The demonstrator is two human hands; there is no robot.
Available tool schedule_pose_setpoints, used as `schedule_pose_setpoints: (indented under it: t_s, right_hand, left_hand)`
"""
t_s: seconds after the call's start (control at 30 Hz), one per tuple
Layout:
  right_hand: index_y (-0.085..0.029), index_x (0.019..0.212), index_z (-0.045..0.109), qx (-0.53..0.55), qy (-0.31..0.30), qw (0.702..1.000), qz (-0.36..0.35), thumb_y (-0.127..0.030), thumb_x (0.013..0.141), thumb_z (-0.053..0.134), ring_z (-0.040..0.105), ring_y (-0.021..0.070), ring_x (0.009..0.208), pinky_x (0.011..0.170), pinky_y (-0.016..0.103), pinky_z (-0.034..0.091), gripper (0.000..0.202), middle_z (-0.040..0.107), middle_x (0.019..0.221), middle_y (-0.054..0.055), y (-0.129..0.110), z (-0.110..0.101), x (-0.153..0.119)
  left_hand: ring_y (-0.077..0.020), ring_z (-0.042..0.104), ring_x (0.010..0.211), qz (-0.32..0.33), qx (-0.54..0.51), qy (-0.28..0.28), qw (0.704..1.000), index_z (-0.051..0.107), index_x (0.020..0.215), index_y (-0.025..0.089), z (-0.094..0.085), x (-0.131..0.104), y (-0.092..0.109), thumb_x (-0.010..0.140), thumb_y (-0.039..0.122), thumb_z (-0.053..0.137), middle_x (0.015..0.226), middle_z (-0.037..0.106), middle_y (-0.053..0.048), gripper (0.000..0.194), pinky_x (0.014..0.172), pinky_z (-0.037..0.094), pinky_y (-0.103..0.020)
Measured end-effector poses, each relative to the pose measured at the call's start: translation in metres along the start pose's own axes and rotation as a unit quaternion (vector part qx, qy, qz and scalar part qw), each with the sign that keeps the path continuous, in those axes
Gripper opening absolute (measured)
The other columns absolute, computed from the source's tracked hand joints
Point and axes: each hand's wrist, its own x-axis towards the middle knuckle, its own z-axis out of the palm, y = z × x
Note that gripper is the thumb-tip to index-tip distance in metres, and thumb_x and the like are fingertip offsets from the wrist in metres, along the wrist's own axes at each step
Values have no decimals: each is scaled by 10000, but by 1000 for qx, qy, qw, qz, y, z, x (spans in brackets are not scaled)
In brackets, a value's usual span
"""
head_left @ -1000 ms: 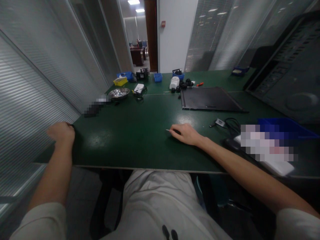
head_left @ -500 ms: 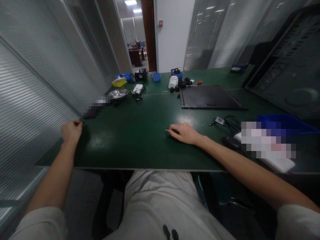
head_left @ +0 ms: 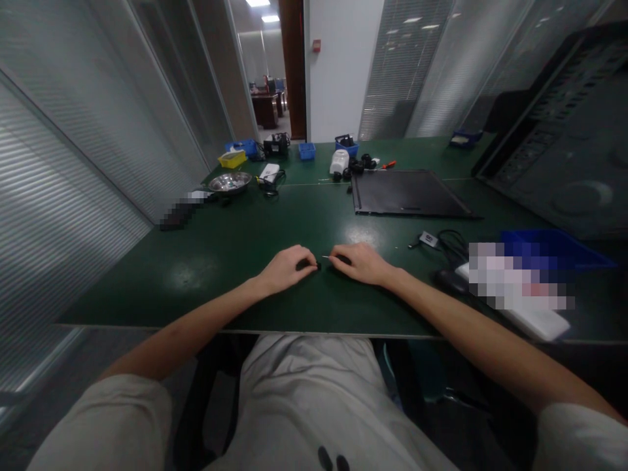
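Observation:
Near the middle of the green table (head_left: pixel 196 248), my left hand (head_left: pixel 289 268) pinches a small black piece (head_left: pixel 318 266) between thumb and fingertips. Just to its right, my right hand (head_left: pixel 360 263) is closed around a thin tool whose pale metal tip (head_left: pixel 325 257) points left toward that piece. A narrow gap separates tip and piece. Most of the tool is hidden in my fingers, so its kind cannot be made out.
A black laptop-like panel (head_left: pixel 412 193) lies beyond my right hand. At right are a black mouse (head_left: pixel 450 281), a cable (head_left: pixel 451 242) and a blue tray (head_left: pixel 554 248). Further back stand a metal bowl (head_left: pixel 230 183) and a white device (head_left: pixel 339 161).
My left hand has moved from the table's left edge to the middle, beside my right hand, with the small black piece in its fingers. My right hand has stayed in place.

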Motion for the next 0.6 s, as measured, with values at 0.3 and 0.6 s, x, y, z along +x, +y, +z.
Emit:
schedule_pose_setpoints:
  t_s: [0.3,0.6]
  right_hand:
    - [-220,1045,673,6,-9,1000,2,-392,1039,505,607,160,671,657,279,319,241,714,814,21,-11,0,1]
    - [-230,990,660,-22,-14,1000,-13,-416,1031,525,631,171,704,653,290,312,233,739,866,31,-13,-2,0]
  left_hand:
    - [-243,663,906,-28,-38,-1,999,711,974,222,-5,-2,-5,953,426,702,982,717,-92,205,811,515,-397]
    - [-209,650,849,-35,-55,-4,998,749,1125,223,-7,-2,0,957,426,695,1028,712,-87,268,746,507,-350]
